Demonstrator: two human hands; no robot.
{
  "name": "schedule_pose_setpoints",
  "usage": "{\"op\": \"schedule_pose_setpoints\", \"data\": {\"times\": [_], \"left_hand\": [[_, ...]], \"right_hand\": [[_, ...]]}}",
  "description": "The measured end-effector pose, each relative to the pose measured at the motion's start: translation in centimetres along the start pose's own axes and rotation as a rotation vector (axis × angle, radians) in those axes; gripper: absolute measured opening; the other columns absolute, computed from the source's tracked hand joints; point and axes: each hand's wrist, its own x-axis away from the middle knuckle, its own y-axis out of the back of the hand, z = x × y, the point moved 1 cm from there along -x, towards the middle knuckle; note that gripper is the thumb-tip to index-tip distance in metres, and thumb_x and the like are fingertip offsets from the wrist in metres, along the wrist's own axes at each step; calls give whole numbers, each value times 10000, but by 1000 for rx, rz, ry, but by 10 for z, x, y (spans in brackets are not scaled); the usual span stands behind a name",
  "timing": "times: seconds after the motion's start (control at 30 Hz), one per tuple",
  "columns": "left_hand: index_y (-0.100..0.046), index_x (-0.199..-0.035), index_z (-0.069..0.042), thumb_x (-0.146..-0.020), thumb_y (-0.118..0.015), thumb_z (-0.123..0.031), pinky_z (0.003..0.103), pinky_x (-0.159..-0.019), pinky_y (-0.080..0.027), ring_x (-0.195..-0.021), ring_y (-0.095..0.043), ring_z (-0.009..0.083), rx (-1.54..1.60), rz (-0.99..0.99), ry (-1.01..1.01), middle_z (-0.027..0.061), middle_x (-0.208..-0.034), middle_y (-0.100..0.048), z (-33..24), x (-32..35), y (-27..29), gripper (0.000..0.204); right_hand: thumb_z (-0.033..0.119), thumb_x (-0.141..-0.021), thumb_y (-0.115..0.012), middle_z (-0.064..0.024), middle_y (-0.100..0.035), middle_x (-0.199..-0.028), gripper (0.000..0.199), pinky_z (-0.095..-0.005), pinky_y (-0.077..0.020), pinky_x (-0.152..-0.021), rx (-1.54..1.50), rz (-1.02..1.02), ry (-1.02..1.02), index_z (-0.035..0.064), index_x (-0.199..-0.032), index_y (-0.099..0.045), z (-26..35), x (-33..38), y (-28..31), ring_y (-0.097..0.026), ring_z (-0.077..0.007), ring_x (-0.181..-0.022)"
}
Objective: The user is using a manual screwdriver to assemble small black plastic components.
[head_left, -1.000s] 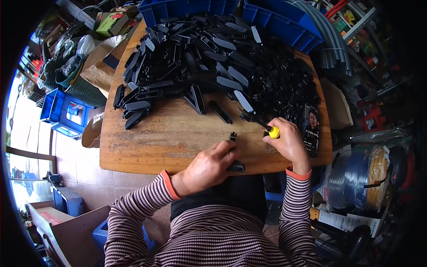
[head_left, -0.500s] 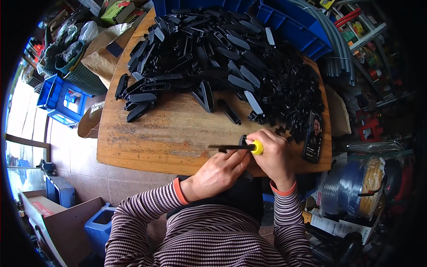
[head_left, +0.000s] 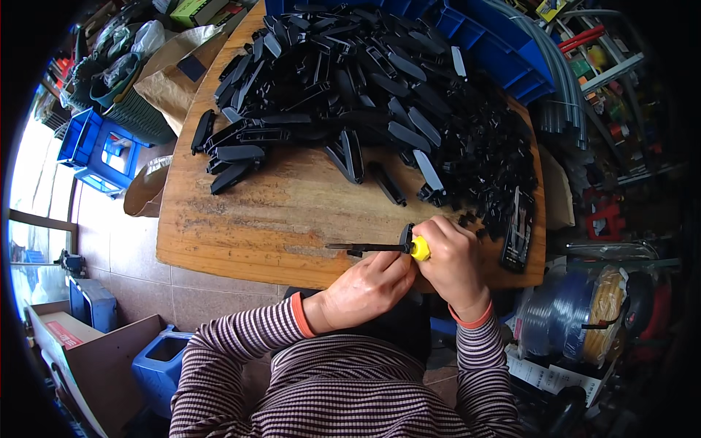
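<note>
My right hand is closed round the yellow handle of a screwdriver. The dark shaft points left, just above the fingers of my left hand. Those fingers are pinched on a small black plastic part, whose upper end shows beside the yellow handle; the rest is hidden behind the hands and the shaft. Both hands are at the near edge of the wooden table. Beyond them lies a big heap of long black plastic pieces, with one loose piece in front.
Small black parts are piled on the table's right side, next to a phone. Blue crates stand behind the heap. Brown paper bags are at the left edge. Coiled tubing lies at the right.
The view has shifted slightly. The black part shows a little more above the screwdriver, and my right hand sits slightly more to the right. Both hands keep their grip.
</note>
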Motion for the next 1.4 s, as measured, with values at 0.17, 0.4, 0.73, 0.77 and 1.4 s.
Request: {"op": "schedule_pose_setpoints", "data": {"times": [0.17, 0.4, 0.73, 0.77, 1.4], "left_hand": [[-622, -1097, 51, -741, -645, -84, 320, -721, -540, -873, -581, 232, 38, 84, 25, 127, -1039, -574, -1, 4, 2, 382], [-610, -1155, 63, -730, -657, -64, 335, -766, -554, -955, -597, 255, 19, 61, -1, 162, -1166, -572, 1, 3, 1, 446], [-610, -1212, -8, -741, -685, -111, 346, -864, -510, -1079, -574, 277, 86, 153, -11, 154, -1290, -563, 17, -16, 26, 488], [-610, -1216, -18, -742, -690, -122, 345, -882, -498, -1109, -562, 279, 53, 170, -64, 153, -1312, -557, 21, -24, 28, 492], [-576, -1112, -47, -773, -616, -84, 331, -819, -485, -978, -534, 250, -259, 351, -124, 98, -1045, -540, 84, -66, 12, 343]], "right_hand": [[-11, -718, -709, -119, -625, -775, 165, -369, -500, -598, -74, 161, 1, 23, -857, -626, -9, -7, 9, -640, -300, -684], [115, -863, -717, -62, -649, -732, 187, -281, -471, -527, -749, -243, -224, 34, -795, -564, -12, -26, 28, -597, -137, -577], [158, -905, -703, -73, -657, -740, 175, -263, -479, -561, -681, -607, -428, 18, -848, -615, -44, -4, 49, -610, -123, -613], [158, -905, -703, -73, -657, -740, 175, -263, -479, -561, -669, -614, -432, 18, -848, -615, -51, 7, 51, -610, -123, -613], [98, -801, -750, -135, -665, -853, 167, -373, -515, -664, 5, -55, -447, 3, -923, -686, -71, 24, 16, -658, -348, -775]]}}
